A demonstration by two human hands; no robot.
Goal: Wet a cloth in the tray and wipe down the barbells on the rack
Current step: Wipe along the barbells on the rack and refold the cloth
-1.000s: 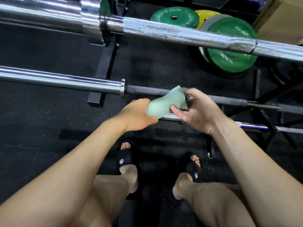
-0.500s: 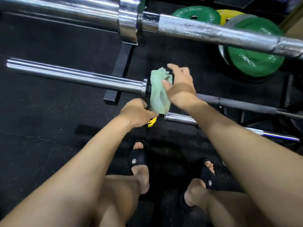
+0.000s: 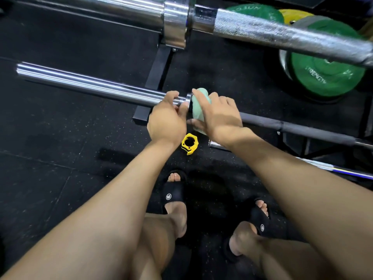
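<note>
From the head view, my right hand [image 3: 217,116] wraps the pale green cloth [image 3: 198,107] round the middle steel barbell [image 3: 96,85] beside its collar, while my left hand [image 3: 167,118] grips the chrome sleeve at nine o'clock of the cloth. I judge wiping barely begun: the dark shaft toward three o'clock and the thick knurled barbell [image 3: 272,30] at twelve look untouched.

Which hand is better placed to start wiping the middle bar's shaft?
Right. The right hand already wraps the green cloth around the middle barbell beside its collar; the left hand only grips the sleeve.
</note>
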